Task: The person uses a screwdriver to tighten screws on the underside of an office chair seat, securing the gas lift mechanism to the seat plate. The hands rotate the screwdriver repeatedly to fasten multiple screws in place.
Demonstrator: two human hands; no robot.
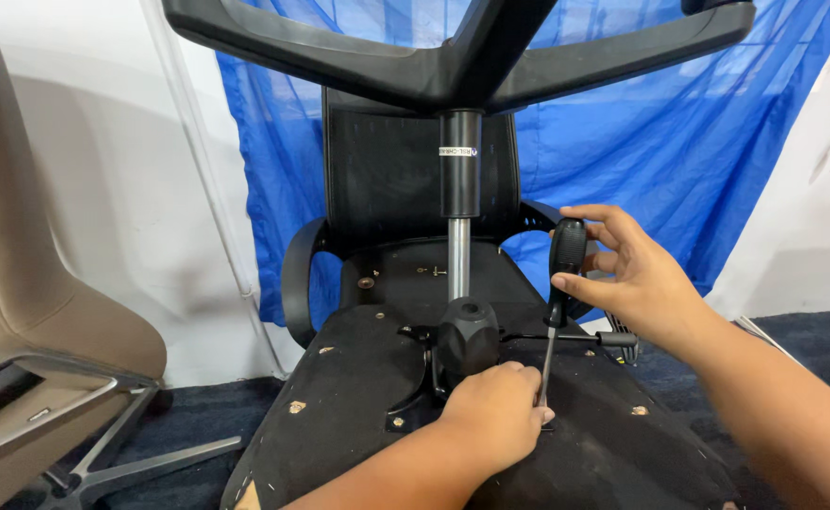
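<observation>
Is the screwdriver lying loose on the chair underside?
No, the right hand grips the screwdriver upright while the left hand steadies its tip.

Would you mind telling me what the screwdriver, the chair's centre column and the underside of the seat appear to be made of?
Screwdriver: the handle looks like black moulded plastic or rubber with a dull sheen; the thin shaft is grey and likely steel. Centre column: the lower rod is bright and mirror-like, probably chromed steel, and its upper sleeve is matt black. Seat underside: it seems to be covered in black fabric, dusty and scuffed.
</observation>
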